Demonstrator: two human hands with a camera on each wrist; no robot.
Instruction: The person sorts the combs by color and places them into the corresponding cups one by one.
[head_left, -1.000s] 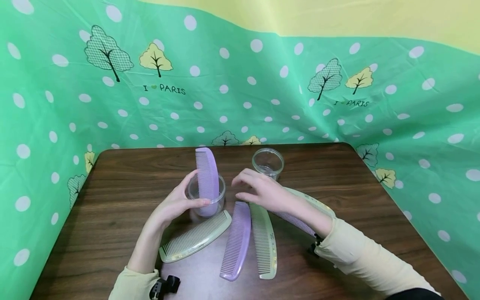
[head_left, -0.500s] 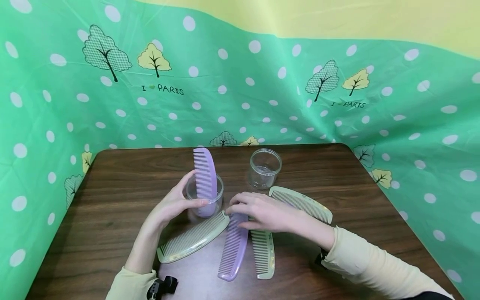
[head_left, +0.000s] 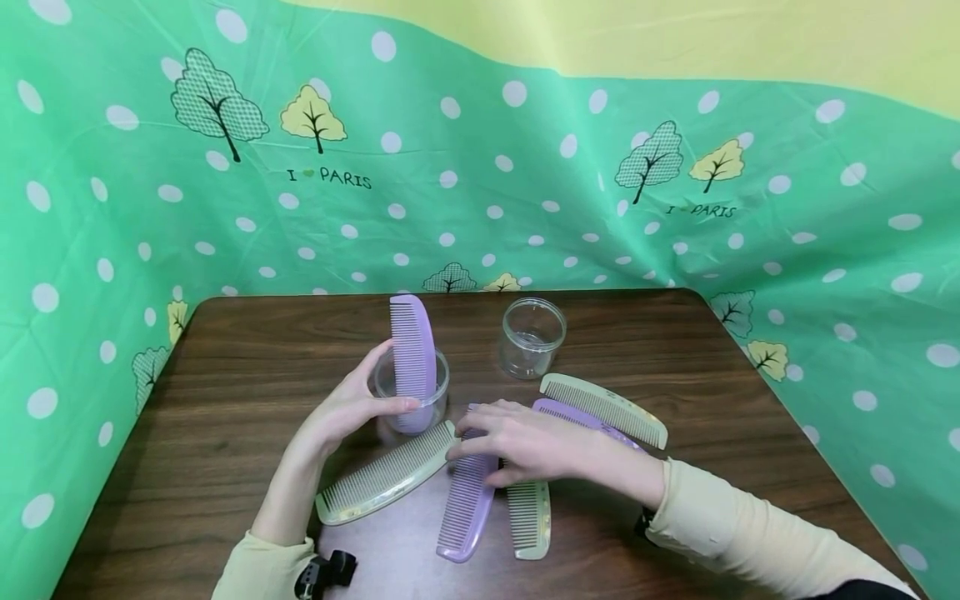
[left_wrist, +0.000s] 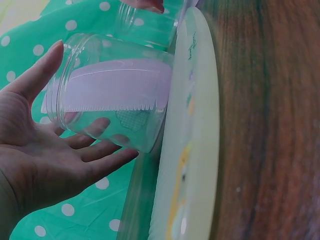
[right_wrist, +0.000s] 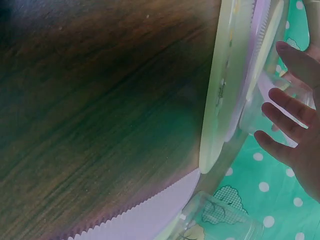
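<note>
The left hand (head_left: 347, 410) cups a clear plastic jar (head_left: 413, 398), fingers and thumb curved round its wall; an upright purple comb (head_left: 412, 350) stands inside the jar, teeth facing that hand. The right hand (head_left: 525, 442) lies just right of the jar, fingers bent down onto a flat purple comb (head_left: 465, 508), with the thumb at its edge; whether it grips or only presses the comb cannot be told. Just left of these fingers lies a pale green comb (head_left: 382, 477), its tip close below the jar. Under the right palm lies a second pale green comb (head_left: 528, 517). Beyond the right wrist lie another purple comb (head_left: 577, 414) and a third pale green comb (head_left: 607, 407). An empty clear jar (head_left: 532, 337) stands beyond the right fingers on the wooden table (head_left: 247, 358).
</note>
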